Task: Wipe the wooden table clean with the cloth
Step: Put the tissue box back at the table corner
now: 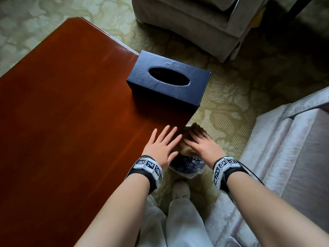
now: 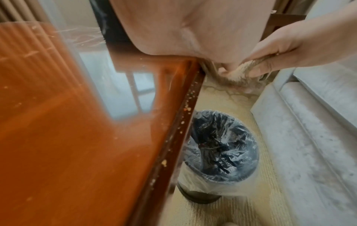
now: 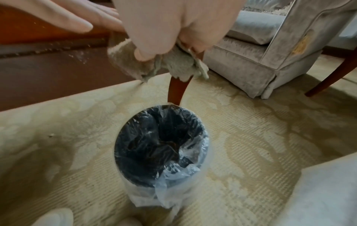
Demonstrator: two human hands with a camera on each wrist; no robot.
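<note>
A glossy reddish wooden table (image 1: pixel 71 104) fills the left of the head view. My left hand (image 1: pixel 162 145) lies flat on its right edge, fingers straight. Just past that edge my right hand (image 1: pixel 199 143) grips a bunched beige cloth (image 1: pixel 188 148) in the air above a bin. The right wrist view shows the cloth (image 3: pixel 173 64) hanging from my curled fingers. In the left wrist view, crumbs (image 2: pixel 165 162) dot the table's rim (image 2: pixel 173 137), and the right hand (image 2: pixel 280 53) pinches the cloth (image 2: pixel 247 71).
A dark blue tissue box (image 1: pixel 169 81) stands at the table's right edge. A round bin with a clear liner (image 3: pixel 160 146) stands on the patterned carpet under the cloth. Grey armchairs (image 1: pixel 195 20) stand behind and to the right (image 1: pixel 293 148). My legs are below.
</note>
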